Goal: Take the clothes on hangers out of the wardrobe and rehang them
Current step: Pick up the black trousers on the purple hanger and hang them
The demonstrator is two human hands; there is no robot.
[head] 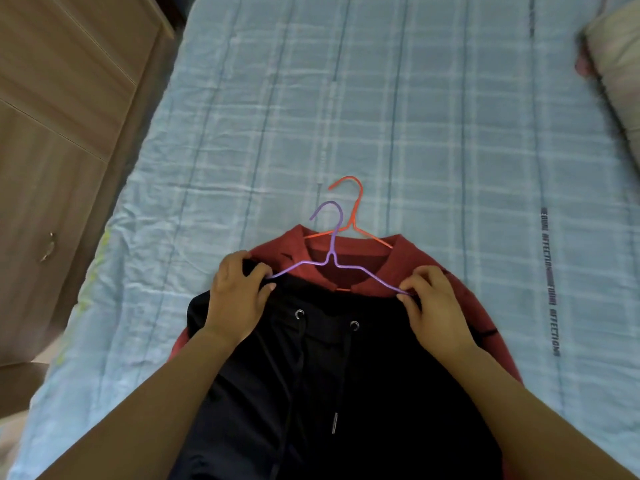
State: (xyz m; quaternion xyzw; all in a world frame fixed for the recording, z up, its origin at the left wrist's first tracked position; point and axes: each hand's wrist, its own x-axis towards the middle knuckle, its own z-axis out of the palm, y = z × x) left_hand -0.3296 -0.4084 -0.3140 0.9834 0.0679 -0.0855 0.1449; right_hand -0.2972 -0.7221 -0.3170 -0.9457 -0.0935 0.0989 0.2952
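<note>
A black hooded garment with drawstrings lies on the bed, on top of a red garment. A purple wire hanger sits in the black garment's neck, its hook pointing away from me. An orange wire hanger is in the red garment's collar, just beyond. My left hand grips the black fabric at the purple hanger's left shoulder. My right hand pinches the fabric and wire at the hanger's right shoulder. The hangers' lower bars are hidden under cloth.
The bed has a light blue checked cover and fills most of the view. A wooden wardrobe or cabinet with a small handle stands close on the left. A pale pillow lies at the far right.
</note>
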